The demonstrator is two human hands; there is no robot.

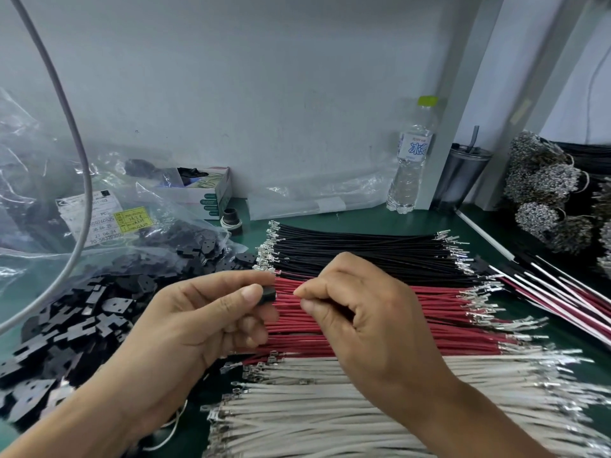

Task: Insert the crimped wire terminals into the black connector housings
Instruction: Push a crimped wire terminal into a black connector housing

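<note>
Above the red wires (pixel 363 325), left hand (pixel 198 322) pinches a black housing (pixel 268 294); right hand (pixel 357 319) apparently pinches a wire

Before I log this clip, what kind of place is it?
Most likely a wire-harness assembly bench in a factory: sorted black wires, red wires and white wires with crimped ends, and a heap of black housings spilling from a bag.
</note>
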